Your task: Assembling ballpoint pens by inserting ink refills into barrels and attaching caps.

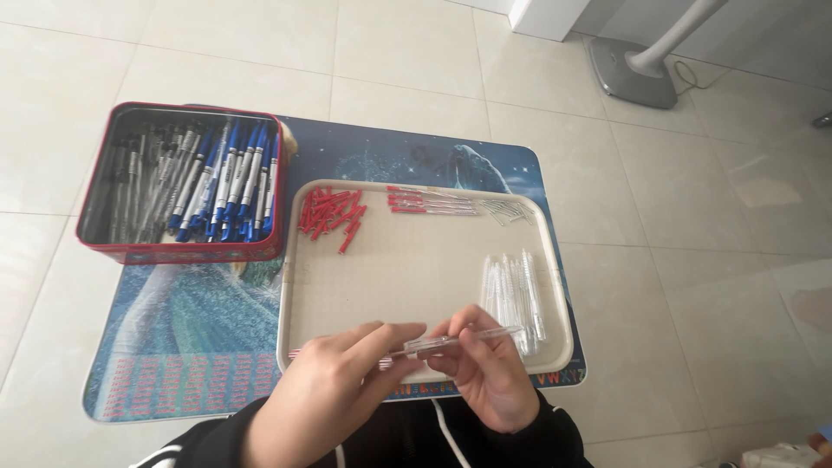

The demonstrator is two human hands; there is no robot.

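Observation:
Both my hands meet over the near edge of a beige tray (pixel 416 277). My left hand (pixel 334 394) and my right hand (pixel 490 373) pinch the same clear plastic pen barrel (pixel 459 341), held level between them; a red part shows at its left end. On the tray lie a heap of red pen caps (pixel 332 212), a few red refills (pixel 429 202) with small clear pieces beside them, and a row of clear barrels (pixel 516 290) at the right.
A red tin (pixel 178 251) holding several blue-and-white pens and grey parts sits on the left of a blue picture mat (pixel 191 347) on the tiled floor. A grey fan base (pixel 628 74) stands at the back right.

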